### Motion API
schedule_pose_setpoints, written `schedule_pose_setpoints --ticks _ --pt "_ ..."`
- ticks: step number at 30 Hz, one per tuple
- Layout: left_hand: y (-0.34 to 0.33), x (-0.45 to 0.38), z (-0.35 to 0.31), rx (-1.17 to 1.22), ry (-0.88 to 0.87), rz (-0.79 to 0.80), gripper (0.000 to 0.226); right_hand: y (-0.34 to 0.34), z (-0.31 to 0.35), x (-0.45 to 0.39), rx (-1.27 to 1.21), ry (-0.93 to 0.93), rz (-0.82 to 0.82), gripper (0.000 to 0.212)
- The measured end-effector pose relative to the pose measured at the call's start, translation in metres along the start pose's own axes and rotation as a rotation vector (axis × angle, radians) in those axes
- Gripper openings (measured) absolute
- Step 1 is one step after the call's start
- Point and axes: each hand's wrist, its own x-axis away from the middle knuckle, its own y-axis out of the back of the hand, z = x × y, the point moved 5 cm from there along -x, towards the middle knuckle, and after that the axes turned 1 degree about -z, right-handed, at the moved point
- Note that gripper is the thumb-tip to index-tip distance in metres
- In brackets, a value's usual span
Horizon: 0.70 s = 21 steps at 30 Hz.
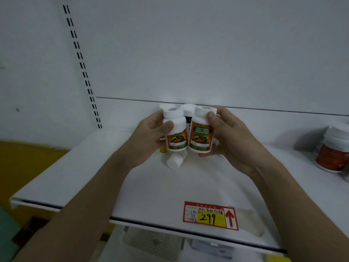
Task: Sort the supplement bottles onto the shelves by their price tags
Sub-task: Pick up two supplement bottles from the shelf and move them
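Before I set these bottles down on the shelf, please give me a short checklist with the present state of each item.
1. Left hand grips the left multivitamin bottle: ok.
2. Right hand grips the right multivitamin bottle: ok.
3. Both caps closed: ok, white caps look seated.
4. Landing spot free: not ok, a fallen white bottle lies on its side just below the held pair.
5. Bottles match the price tag, marked 299: cannot tell, the tag's handwriting is unclear.
6. Dark-labelled bottle behind the pair is secure: cannot tell, mostly hidden.
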Motion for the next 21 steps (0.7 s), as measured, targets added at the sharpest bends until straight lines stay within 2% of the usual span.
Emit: schedule_pose_setpoints --ticks 3,6,11,16,21 --pt "-0.005 0.000 -0.007 -0.042 0.020 -0.037 0.049 -0.002 0.006 0.004 -0.025 0.011 -0.021 0.040" --pt "-0.013 0.002 -0.034 -0.096 0.009 -0.023 0.042 -0.004 0.023 0.010 0.033 0.017 -0.049 0.031" --pt "-0.019 0.003 -0.081 -0.251 -0.033 0.036 0.024 -0.012 0.070 0.024 0.286 0.101 -0.059 0.025" --pt "-0.030 0.012 -0.106 -0.369 -0.061 0.113 0.031 -0.021 0.105 0.047 0.433 0.160 -0.178 0.022" --pt "-0.049 0.021 -0.115 -0.350 -0.111 0.234 0.030 -0.022 0.118 0.079 0.541 0.120 -0.317 0.025"
